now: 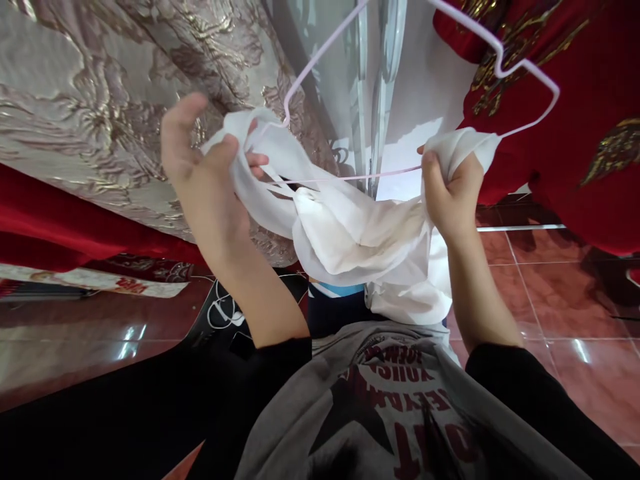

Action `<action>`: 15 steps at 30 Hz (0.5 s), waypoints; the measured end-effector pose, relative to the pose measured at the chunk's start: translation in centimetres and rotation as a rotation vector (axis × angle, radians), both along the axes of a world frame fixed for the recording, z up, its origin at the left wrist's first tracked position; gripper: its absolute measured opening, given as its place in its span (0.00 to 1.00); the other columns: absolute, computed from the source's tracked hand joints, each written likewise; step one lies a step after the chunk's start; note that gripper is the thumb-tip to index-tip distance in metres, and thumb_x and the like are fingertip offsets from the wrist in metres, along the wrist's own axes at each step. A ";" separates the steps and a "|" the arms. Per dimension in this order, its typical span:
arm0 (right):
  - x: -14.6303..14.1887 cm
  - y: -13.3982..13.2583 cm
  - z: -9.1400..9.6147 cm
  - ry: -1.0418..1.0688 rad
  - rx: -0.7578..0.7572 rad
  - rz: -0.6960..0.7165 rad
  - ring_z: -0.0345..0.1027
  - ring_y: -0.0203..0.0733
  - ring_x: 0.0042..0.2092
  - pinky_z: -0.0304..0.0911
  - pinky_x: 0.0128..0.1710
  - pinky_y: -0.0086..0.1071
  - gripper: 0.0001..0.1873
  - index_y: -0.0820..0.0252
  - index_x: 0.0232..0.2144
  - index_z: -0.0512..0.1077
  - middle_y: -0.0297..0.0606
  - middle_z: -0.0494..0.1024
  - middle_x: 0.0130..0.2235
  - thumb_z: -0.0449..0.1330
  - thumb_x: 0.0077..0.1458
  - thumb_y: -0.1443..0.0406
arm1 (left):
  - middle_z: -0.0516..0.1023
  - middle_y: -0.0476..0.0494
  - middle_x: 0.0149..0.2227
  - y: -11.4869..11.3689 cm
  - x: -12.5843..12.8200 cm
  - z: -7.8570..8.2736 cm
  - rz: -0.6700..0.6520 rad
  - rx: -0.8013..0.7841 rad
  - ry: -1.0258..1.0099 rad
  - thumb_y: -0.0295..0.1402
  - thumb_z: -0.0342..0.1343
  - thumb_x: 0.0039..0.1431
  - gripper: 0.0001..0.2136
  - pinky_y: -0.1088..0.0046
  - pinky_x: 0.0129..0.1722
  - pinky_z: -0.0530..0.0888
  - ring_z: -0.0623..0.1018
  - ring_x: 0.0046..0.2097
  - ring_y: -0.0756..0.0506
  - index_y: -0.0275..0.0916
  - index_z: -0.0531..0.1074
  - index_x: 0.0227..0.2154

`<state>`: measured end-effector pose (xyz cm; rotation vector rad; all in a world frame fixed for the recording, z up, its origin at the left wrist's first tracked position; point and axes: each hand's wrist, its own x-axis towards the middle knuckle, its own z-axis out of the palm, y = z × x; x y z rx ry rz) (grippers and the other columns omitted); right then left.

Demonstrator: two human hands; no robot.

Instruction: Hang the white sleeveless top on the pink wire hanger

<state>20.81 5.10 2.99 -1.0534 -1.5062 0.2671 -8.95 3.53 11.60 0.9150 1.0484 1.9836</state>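
Note:
A white garment (350,233) hangs bunched between my two hands, draped over a thin pale pink wire hanger (525,67). My left hand (200,160) pinches one shoulder of the garment at the hanger's left end, thumb raised. My right hand (450,193) is closed in a fist around the other shoulder, near the hanger's right end. The hanger's lower bar (350,177) runs between my hands, and its hook is out of frame above.
A silver-beige embroidered curtain (100,100) hangs at the left over red cloth (75,230). Red fabric with gold embroidery (575,133) fills the upper right. Glossy red floor tiles (550,287) lie below. My grey printed shirt (390,407) and black sleeves are in the foreground.

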 end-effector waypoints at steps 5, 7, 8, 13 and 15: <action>-0.4 -0.2 -0.7 0.010 -0.010 0.014 0.78 0.43 0.48 0.75 0.55 0.46 0.21 0.56 0.47 0.77 0.39 0.81 0.43 0.53 0.72 0.48 | 0.80 0.48 0.48 1.7 2.5 0.8 -0.176 0.093 0.496 0.22 0.54 0.72 0.09 0.70 0.39 0.85 0.84 0.40 0.45 0.36 0.78 0.48; -0.2 -0.6 -0.4 0.019 -0.029 0.037 0.78 0.42 0.47 0.75 0.53 0.45 0.21 0.56 0.47 0.77 0.37 0.80 0.41 0.53 0.72 0.49 | 0.81 0.49 0.43 2.1 3.2 0.7 -0.156 0.108 0.603 0.22 0.53 0.73 0.08 0.74 0.39 0.83 0.83 0.37 0.48 0.35 0.77 0.45; -0.1 -0.9 0.0 0.018 -0.044 0.054 0.78 0.42 0.46 0.75 0.53 0.44 0.20 0.56 0.47 0.77 0.37 0.80 0.39 0.53 0.72 0.49 | 0.80 0.49 0.42 2.2 3.4 0.7 -0.138 0.119 0.651 0.21 0.53 0.74 0.08 0.75 0.37 0.82 0.81 0.35 0.50 0.34 0.77 0.44; 0.4 -2.9 2.1 0.129 0.033 0.155 0.81 0.44 0.47 0.75 0.56 0.46 0.14 0.55 0.46 0.79 0.38 0.82 0.40 0.57 0.71 0.55 | 0.80 0.48 0.42 1.5 4.0 1.1 -0.108 0.078 0.645 0.20 0.55 0.72 0.10 0.75 0.35 0.79 0.77 0.34 0.50 0.33 0.82 0.41; 1.4 -3.0 2.3 0.285 0.161 0.148 0.82 0.44 0.44 0.75 0.55 0.47 0.12 0.56 0.45 0.81 0.37 0.83 0.39 0.59 0.69 0.59 | 0.81 0.46 0.40 1.4 4.1 1.4 -0.105 0.029 0.592 0.21 0.57 0.71 0.09 0.74 0.35 0.79 0.78 0.34 0.49 0.33 0.84 0.39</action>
